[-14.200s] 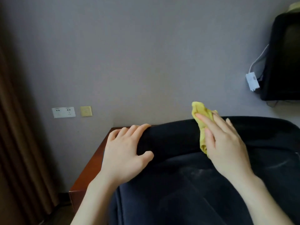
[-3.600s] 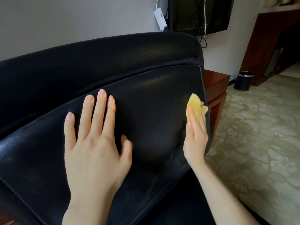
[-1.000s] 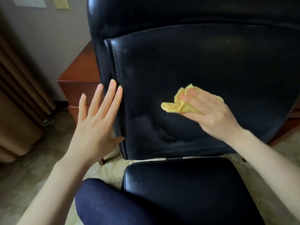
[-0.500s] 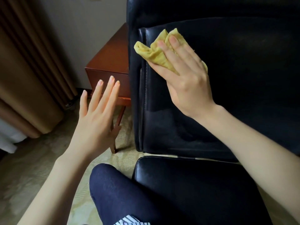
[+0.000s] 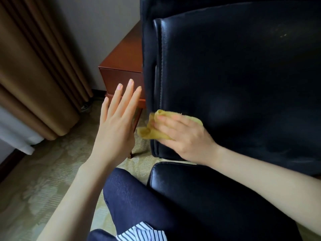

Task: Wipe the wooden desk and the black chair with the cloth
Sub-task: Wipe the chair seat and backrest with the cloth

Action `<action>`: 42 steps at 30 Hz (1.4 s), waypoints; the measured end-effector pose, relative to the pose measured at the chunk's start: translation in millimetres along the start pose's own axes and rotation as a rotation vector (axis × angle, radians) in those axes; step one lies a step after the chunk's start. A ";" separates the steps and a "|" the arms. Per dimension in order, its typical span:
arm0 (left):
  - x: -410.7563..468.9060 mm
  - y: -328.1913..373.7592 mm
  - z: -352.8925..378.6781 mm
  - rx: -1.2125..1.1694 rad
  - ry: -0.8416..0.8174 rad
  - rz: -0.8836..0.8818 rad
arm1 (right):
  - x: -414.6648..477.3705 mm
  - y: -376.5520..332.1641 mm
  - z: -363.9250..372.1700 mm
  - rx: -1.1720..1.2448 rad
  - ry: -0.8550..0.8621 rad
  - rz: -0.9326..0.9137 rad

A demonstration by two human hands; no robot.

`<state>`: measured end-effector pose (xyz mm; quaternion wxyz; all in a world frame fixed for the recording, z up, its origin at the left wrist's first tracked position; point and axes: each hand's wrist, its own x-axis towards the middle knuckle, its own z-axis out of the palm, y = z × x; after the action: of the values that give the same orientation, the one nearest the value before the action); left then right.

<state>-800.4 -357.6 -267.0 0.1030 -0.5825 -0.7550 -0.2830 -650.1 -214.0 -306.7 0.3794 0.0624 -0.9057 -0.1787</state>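
Black chair (image 5: 243, 75) seen from the front, backrest (image 5: 225, 49) upright, seat cushion (image 5: 199, 197) below it. Yellow cloth (image 5: 151, 133) bunched at the backrest's lower left edge, beside the stitched seam, pressed to the leather under the right grip (image 5: 187, 136); fingers laid fairly flat over the cloth, blurred, thumb hidden. Left grip (image 5: 114, 129) open and empty, fingers straight and close together, raised just left of the backrest's edge, apparently touching nothing. Wooden worktop (image 5: 125, 54) behind the chair at left, only one reddish corner and a drawer front showing. Brown curtain (image 5: 34, 66) at far left; patterned carpet (image 5: 43, 180) underfoot; a knee in dark trousers (image 5: 135, 202) against the seat cushion's front left corner.

Judged step: wiping the front of the backrest, low near its left corner; worktop's state impossible to tell from here. Likely next: drawing the cloth across the lower backrest or down onto the seat cushion, calling for flat, even pressure, with the bunched cloth held under the fingers so as not to slide past the edge. Possibly a steadying touch from the left grip.
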 end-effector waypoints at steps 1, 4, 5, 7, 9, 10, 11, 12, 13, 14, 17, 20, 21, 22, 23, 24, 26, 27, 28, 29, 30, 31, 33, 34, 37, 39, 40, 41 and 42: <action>-0.1 1.8 0.7 0.003 -0.002 0.022 | -9.8 -3.4 1.4 0.023 -0.054 -0.045; -0.1 9.5 5.5 -0.040 -0.023 0.081 | -41.1 -4.3 -2.0 0.034 -0.196 -0.148; 0.1 12.1 7.7 -0.069 -0.032 0.093 | -50.0 -1.9 -5.3 0.028 -0.235 -0.170; 1.2 15.1 12.8 -0.108 -0.052 0.127 | -63.5 5.2 -13.9 0.010 -0.299 -0.202; 1.9 15.7 17.0 -0.109 -0.076 0.150 | -71.7 13.8 -23.4 0.007 -0.323 -0.212; 2.3 15.0 18.2 -0.102 -0.084 0.153 | -73.6 17.2 -28.5 0.005 -0.324 -0.206; 2.8 14.4 18.8 -0.091 -0.089 0.156 | -73.8 20.4 -33.3 0.002 -0.319 -0.191; 3.3 13.6 18.7 -0.079 -0.094 0.161 | -72.7 24.0 -37.6 -0.001 -0.305 -0.170; 3.8 12.7 18.2 -0.071 -0.097 0.165 | -69.6 28.1 -42.0 -0.007 -0.283 -0.148; 4.6 11.5 17.5 -0.063 -0.097 0.169 | -64.5 32.8 -45.9 -0.019 -0.257 -0.130; 5.3 7.0 16.7 -0.044 -0.089 0.171 | -40.5 49.4 -54.8 -0.088 -0.197 -0.106; 4.3 6.1 16.5 -0.083 -0.071 0.155 | -9.5 61.1 -59.1 -0.137 -0.156 -0.092; 3.7 6.6 15.9 -0.106 -0.060 0.141 | 1.1 61.4 -58.5 -0.142 -0.144 -0.082; 3.0 6.6 14.7 -0.128 -0.044 0.120 | 11.0 59.4 -56.8 -0.146 -0.132 -0.070; 2.3 6.7 13.9 -0.148 -0.025 0.096 | 19.8 56.1 -55.0 -0.150 -0.119 -0.056; 1.4 6.1 13.3 -0.165 -0.005 0.070 | 27.5 51.8 -52.6 -0.155 -0.105 -0.037; -0.2 3.6 13.1 -0.182 0.034 0.019 | 39.1 42.2 -48.1 -0.155 -0.093 0.014; -0.6 2.5 13.3 -0.185 0.055 -0.009 | 43.6 37.5 -45.7 -0.150 -0.099 0.042; -0.8 1.9 13.9 -0.185 0.075 -0.040 | 47.1 33.2 -42.5 -0.145 -0.103 0.064; -0.7 1.4 14.6 -0.184 0.094 -0.074 | 49.8 29.0 -38.1 -0.140 -0.100 0.080; -0.8 0.6 15.4 -0.185 0.108 -0.107 | 51.7 24.0 -32.3 -0.144 -0.093 0.091; -0.7 0.5 16.2 -0.193 0.121 -0.133 | 52.8 18.4 -25.9 -0.160 -0.083 0.100; -0.2 0.3 17.4 -0.208 0.131 -0.156 | 51.7 8.8 -10.8 -0.184 -0.038 0.124; -0.1 0.5 17.5 -0.212 0.135 -0.156 | 50.2 4.6 -3.8 -0.191 -0.012 0.134; -1.0 2.5 19.0 -0.201 0.123 -0.118 | 42.7 -6.0 16.4 -0.171 0.031 0.117; -4.6 5.7 22.0 -0.184 0.092 -0.070 | 34.0 -13.3 28.3 -0.112 0.025 0.104; -6.6 8.1 23.7 -0.173 0.071 -0.048 | 28.8 -16.9 33.2 -0.079 0.021 0.096; -8.6 11.1 25.5 -0.161 0.051 -0.028 | 21.9 -20.3 38.1 -0.056 0.015 0.077; -10.1 14.2 27.1 -0.151 0.039 -0.011 | 14.8 -23.5 42.4 -0.060 0.003 0.034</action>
<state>-779.3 -348.7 -289.7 0.0719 -0.5788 -0.7324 -0.3511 -691.1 -227.7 -333.0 0.3855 0.0358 -0.9003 -0.1990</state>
